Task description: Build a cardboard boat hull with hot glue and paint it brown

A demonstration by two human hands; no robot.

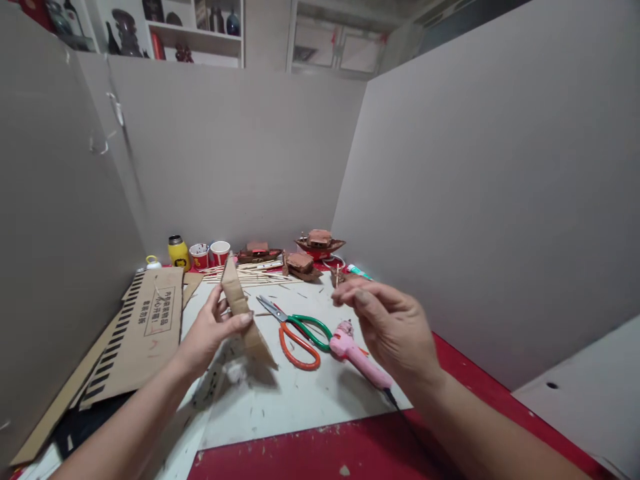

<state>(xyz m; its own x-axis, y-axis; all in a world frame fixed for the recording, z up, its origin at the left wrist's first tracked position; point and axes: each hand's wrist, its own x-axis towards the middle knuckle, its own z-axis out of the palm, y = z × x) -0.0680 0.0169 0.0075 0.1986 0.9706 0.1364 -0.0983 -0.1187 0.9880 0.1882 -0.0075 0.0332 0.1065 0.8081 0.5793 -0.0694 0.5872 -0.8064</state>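
My left hand (214, 331) holds a folded brown cardboard piece (239, 300), long and pointed at its ends, with the thumb on its near face. My right hand (393, 327) is raised at the right, thumb and fingertips pressed together. A thin pale stick stands just above those fingertips, but I cannot tell whether they grip it. Between my hands lie scissors (295, 330) with one green and one orange handle, blades apart. Under my right hand rests a pink hot glue gun (360, 360), its cord running toward the front edge.
Several brown model boats (319, 245) stand at the back, near thin wooden sticks (255, 275). A yellow bottle (179, 253) and paper cups (220, 253) are at the back left. Printed cardboard sheets (135, 333) lie left. Grey partitions (480, 180) enclose the table.
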